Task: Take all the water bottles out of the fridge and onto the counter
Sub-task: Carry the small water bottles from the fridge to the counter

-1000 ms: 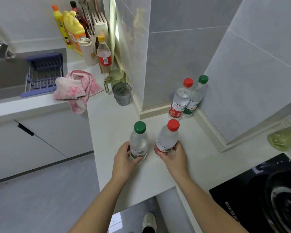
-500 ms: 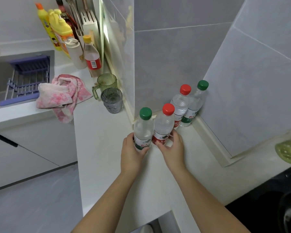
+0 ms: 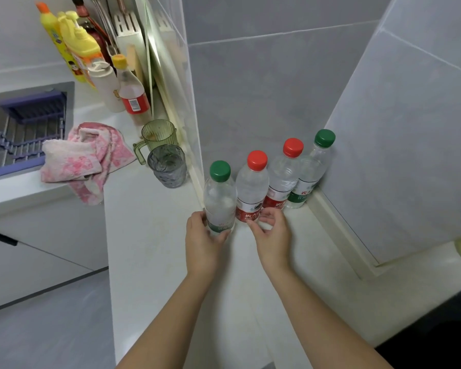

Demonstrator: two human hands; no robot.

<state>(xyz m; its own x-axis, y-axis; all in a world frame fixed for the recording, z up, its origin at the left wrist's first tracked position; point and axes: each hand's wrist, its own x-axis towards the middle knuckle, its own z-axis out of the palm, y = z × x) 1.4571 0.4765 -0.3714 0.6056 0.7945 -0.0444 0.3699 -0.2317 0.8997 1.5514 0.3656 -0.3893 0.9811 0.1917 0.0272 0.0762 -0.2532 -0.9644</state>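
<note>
Standing in a row on the counter point(image 3: 149, 249), just right of the grey tumbler point(image 3: 167, 166), are four water bottles point(image 3: 284, 174), side by side. The left hand point(image 3: 201, 243) has its grip wrapped round the near green-capped bottle point(image 3: 220, 198), closest to the tumbler. The right hand point(image 3: 273, 235) curls at the base of the first red-capped bottle point(image 3: 252, 187); whether that grip holds it I cannot tell.

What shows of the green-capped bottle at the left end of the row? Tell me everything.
The bottle is clear plastic with a green screw cap and a green-and-white label low on its body. It stands upright on the white counter, leftmost of four, close beside the red-capped bottle. The left hand grips its base, fingers curled round the label.
</note>
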